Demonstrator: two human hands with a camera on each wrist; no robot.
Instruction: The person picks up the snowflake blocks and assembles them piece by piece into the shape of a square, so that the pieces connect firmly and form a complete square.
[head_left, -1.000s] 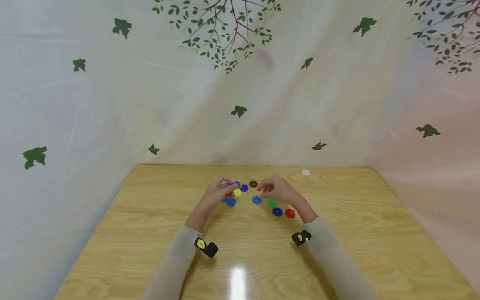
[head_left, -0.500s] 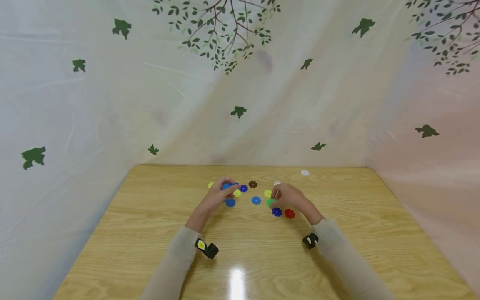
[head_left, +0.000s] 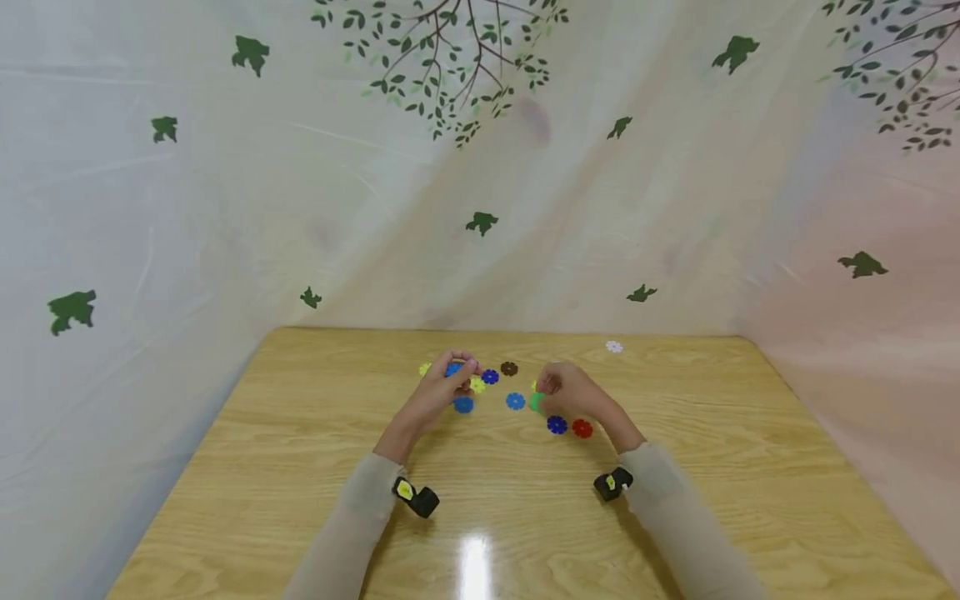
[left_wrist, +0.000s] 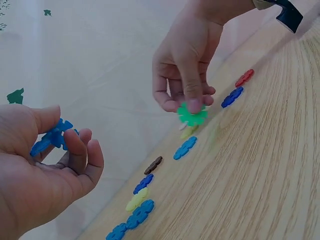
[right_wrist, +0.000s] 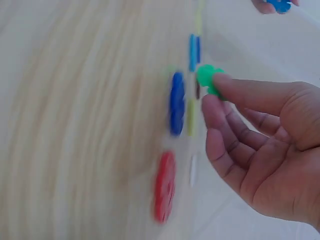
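My left hand [head_left: 435,390] holds interlocked blue flower-shaped discs [left_wrist: 56,136] between thumb and fingers, raised above the table. To its right, my right hand [head_left: 576,390] pinches a green flower-shaped disc [left_wrist: 194,118] by its edge, thumb on one face. The two hands are apart. Below the right hand lie a dark blue disc [head_left: 557,425] and a red disc [head_left: 582,428]. Between the hands are a light blue disc [head_left: 515,402], a brown disc [head_left: 509,368] and another dark blue disc [head_left: 490,377]. A yellow disc [head_left: 477,385] and a blue disc [head_left: 463,405] lie near the left hand.
The wooden table [head_left: 495,483] carries the loose discs around its far middle. A white disc [head_left: 614,347] lies near the back edge, and a yellow disc [head_left: 425,368] shows left of the left hand. A printed cloth curtain [head_left: 360,217] hangs behind the table.
My right hand has moved right and toward me, taken hold of the green disc and lifted it from the table. The left hand keeps its blue discs in nearly the same place.
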